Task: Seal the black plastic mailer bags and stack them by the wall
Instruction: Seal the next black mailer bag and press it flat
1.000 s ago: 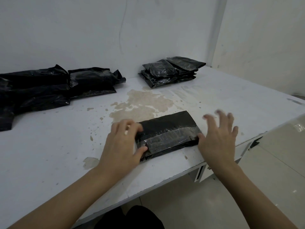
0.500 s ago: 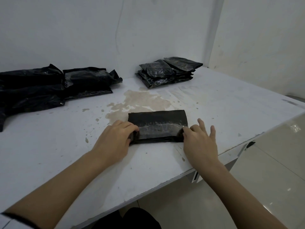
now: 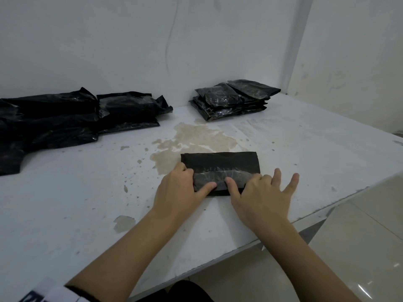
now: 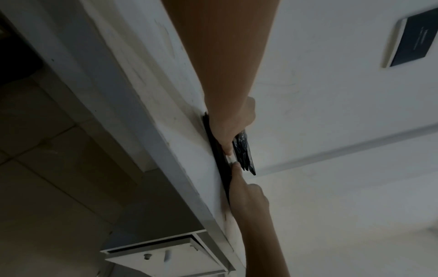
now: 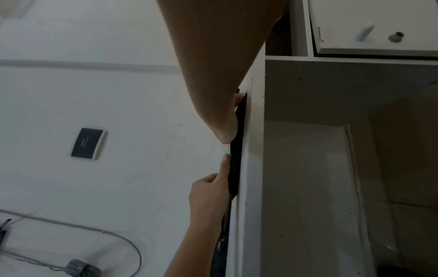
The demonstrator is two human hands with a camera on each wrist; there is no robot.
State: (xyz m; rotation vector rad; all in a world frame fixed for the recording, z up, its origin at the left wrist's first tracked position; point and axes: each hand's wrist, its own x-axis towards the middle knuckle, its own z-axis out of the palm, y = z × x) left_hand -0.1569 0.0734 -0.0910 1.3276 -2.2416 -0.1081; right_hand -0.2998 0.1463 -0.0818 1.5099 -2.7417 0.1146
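Observation:
A black mailer bag (image 3: 220,164) lies flat near the front of the white table (image 3: 87,203), with its glossy flap folded toward me. My left hand (image 3: 181,188) holds the bag's left end with curled fingers and lays its thumb on the flap. My right hand (image 3: 259,192) presses its thumb and index finger on the flap's right part, and the other fingers spread flat on the table. The two thumbs nearly meet at the flap's middle. In the wrist views the bag (image 4: 219,150) (image 5: 237,140) shows edge-on under both hands. A stack of sealed bags (image 3: 235,99) sits by the back wall.
A loose pile of black bags (image 3: 65,118) lies at the back left against the wall. A brown stain (image 3: 196,138) marks the table beyond the bag. The table's front edge (image 3: 305,221) runs just behind my right wrist, with tiled floor below.
The bag was turned square to me. My right hand came down onto its right end, and both thumbs have slid inward along the flap toward its middle.

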